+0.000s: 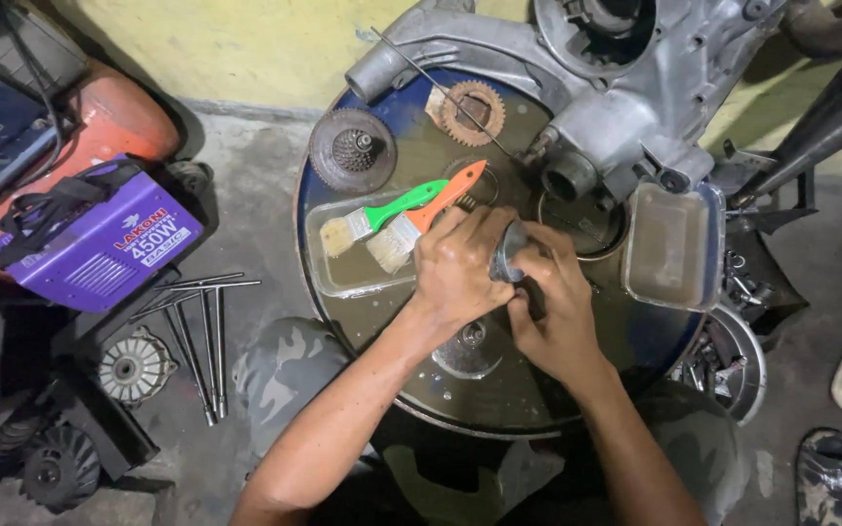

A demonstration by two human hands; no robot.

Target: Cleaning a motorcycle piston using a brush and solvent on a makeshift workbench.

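Metal part [511, 255]: small grey cylindrical piece, clasped between both hands over the drum top, low above it so drips land there.
Drum top [635, 341]: round, wet, serving as bench just under the grip.
Engine casing [626, 88]: beyond the grip, resting on the far edge.
Tray [328, 278]: left of the grip, holding two brushes within reach.
Left hand [455, 268]: fingers curled tight over the part's upper side.
Right hand [557, 307]: wrapped from below, thumb pressed on, steadying.
Orange-handled brush [431, 214]: handle tip lying just above the left knuckles.

Green-handled brush [387, 211], orange-handled brush [429, 218], purple welder box [99, 239], camouflage trousers [285, 375], rust-brown gear [473, 112].
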